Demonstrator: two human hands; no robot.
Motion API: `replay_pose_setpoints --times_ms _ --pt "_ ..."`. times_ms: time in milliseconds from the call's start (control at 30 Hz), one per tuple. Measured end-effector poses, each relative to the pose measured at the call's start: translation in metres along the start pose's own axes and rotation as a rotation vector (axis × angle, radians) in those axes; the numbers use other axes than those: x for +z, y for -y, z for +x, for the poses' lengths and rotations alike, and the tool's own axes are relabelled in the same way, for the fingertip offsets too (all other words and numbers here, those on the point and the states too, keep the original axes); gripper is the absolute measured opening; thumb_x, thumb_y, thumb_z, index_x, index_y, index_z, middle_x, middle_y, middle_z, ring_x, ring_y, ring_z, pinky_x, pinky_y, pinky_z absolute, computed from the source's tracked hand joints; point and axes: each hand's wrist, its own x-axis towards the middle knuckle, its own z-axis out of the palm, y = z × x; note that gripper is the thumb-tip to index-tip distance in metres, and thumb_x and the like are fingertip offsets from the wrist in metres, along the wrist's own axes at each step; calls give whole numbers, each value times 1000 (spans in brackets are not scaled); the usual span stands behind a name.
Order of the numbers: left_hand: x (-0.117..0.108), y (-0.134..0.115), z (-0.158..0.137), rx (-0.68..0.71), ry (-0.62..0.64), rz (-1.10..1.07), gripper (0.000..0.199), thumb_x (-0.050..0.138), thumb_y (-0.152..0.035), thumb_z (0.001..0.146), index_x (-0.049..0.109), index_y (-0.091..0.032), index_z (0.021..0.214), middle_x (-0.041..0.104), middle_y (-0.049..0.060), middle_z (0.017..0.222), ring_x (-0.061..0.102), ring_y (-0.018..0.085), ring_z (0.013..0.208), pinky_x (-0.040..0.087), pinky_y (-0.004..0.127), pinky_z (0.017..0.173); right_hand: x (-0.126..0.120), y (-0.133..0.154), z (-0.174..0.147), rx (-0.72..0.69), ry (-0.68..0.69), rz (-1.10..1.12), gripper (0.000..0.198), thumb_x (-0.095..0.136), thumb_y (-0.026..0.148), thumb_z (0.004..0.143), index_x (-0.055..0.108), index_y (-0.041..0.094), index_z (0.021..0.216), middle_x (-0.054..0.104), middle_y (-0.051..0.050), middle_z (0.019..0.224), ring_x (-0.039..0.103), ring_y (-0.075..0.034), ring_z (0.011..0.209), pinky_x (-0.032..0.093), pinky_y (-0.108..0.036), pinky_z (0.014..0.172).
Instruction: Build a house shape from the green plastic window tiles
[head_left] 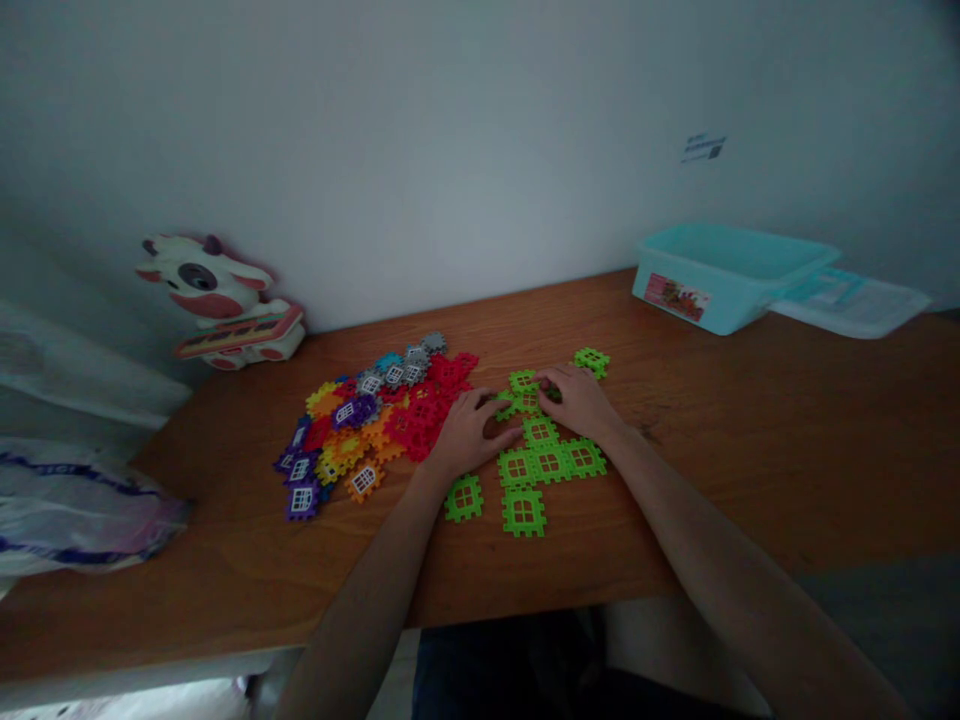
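Note:
Several green interlocking window tiles (551,462) lie on the wooden table in front of me, some close together in a joined-looking patch. My left hand (469,432) rests to their left, thumb and fingers apart, its fingertips at the edge of a green tile (504,406). On the other side, my right hand (576,402) curls its thumb and fingers around a green tile (554,393), partly hidden by the hand. Single green tiles lie beyond the right hand (592,361) and below the left wrist (463,498).
Left of my hands spreads a pile of red (420,415), orange, yellow, purple and grey tiles. A cow toy with a keyboard (240,335) stands against the wall. A turquoise bin (705,275) and its lid (855,303) sit back right. A plastic bag (75,510) lies at left.

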Motion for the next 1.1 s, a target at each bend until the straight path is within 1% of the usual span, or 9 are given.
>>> replay_pose_setpoints --times_ms 133,267,333,433,533,667,833,1000,1100 --pt "3 2 0 5 -14 -27 36 59 -47 94 66 -22 119 64 11 124 60 26 116 51 45 102 1 -4 0 30 -21 -17 25 58 16 84 68 21 106 75 -10 105 65 -31 100 45 -45 89" --pt "4 4 0 -7 -26 -38 33 59 -42 95 64 -22 120 64 10 123 60 26 116 51 46 102 0 -9 0 68 -42 -23 27 56 15 85 68 23 107 76 -10 106 66 -31 99 46 -46 87" --pt "4 4 0 -2 -25 -34 31 59 -41 95 64 -21 119 65 10 122 60 26 115 51 46 102 -1 -10 0 75 -43 -20 24 56 17 86 68 22 106 76 -10 106 66 -31 99 46 -46 87" --pt "4 3 0 7 -29 -31 30 60 -41 95 64 -21 117 65 10 121 60 26 114 51 45 102 -1 -7 -1 58 -39 -39 18 59 26 89 69 22 104 75 -10 107 65 -32 101 44 -47 88" --pt "3 3 0 12 -29 -20 29 58 -40 96 65 -21 117 66 10 121 60 26 114 51 46 101 -1 -3 -2 43 -40 -71 18 61 33 90 70 23 102 73 -11 108 63 -33 103 43 -47 88" --pt "4 3 1 24 -22 -8 25 56 -38 97 67 -23 113 66 10 121 61 26 114 51 46 101 -2 0 -1 58 -19 -88 20 62 34 90 70 22 105 72 -11 105 63 -34 102 42 -48 88" --pt "3 3 1 29 -14 5 26 55 -37 97 68 -21 114 65 11 121 60 26 114 50 46 101 -1 -2 -1 46 -4 -52 23 63 34 91 67 20 108 72 -11 103 64 -31 100 42 -45 89" --pt "2 2 1 36 7 35 30 54 -40 98 68 -21 117 64 12 124 59 27 116 50 46 102 -3 -5 -9 50 -38 7 20 60 37 93 67 22 104 73 -9 105 64 -30 104 39 -47 94" --pt "2 2 0 50 19 50 30 52 -37 99 68 -22 119 63 12 125 59 26 117 49 47 103 -9 -5 -15 5 5 24 18 61 37 92 68 24 102 73 -7 110 62 -29 108 36 -49 97"
